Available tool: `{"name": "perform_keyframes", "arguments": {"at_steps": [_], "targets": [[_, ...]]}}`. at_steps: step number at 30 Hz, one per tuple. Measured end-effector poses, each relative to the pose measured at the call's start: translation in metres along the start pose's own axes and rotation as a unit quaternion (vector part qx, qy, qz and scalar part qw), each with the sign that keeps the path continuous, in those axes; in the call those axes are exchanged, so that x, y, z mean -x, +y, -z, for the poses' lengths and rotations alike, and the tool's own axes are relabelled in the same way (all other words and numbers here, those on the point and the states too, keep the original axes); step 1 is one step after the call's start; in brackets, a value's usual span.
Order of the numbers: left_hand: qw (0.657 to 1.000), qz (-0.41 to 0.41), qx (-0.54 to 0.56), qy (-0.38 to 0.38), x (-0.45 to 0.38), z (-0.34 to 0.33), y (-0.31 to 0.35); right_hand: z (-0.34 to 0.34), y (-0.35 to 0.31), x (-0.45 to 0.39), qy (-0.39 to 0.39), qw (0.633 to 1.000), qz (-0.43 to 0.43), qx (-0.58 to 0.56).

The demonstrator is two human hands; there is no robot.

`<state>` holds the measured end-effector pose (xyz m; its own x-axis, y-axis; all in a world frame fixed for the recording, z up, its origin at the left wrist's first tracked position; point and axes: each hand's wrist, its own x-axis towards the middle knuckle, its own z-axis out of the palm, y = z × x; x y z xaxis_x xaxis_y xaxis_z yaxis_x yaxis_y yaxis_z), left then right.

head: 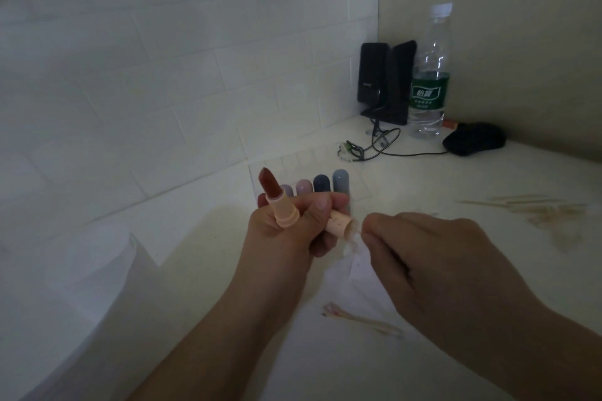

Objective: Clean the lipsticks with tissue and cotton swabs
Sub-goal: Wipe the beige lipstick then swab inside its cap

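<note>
From the head view, the left hand [293, 225] is gripping an open peach lipstick [277, 202], its dark red bullet pointing up, and the peach cap [340, 225] with its opening facing right. The right hand [420, 251] is pinching a wad of white tissue [353, 242] against the cap's mouth. Four capped lipsticks [321, 184] are standing behind the hands on the pale surface [488, 179]. Used cotton swabs [358, 319] are lying near, below the hands.
</note>
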<state>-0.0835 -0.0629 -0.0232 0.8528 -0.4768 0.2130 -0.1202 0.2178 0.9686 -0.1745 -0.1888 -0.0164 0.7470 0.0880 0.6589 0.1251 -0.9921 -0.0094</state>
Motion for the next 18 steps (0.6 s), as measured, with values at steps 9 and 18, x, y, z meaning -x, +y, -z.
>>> {"name": "perform_keyframes", "arguments": {"at_steps": [9, 18], "targets": [[1.000, -0.015, -0.022, 0.005, 0.0003, -0.0005, -0.0027, -0.0009, 0.0020, -0.0011, -0.012, 0.998, -0.028, -0.057], [0.998, -0.018, -0.053, -0.006, 0.0017, 0.0002, -0.0060, -0.0001, 0.0071, 0.0011, -0.046, 0.985, -0.044, -0.158]]}}
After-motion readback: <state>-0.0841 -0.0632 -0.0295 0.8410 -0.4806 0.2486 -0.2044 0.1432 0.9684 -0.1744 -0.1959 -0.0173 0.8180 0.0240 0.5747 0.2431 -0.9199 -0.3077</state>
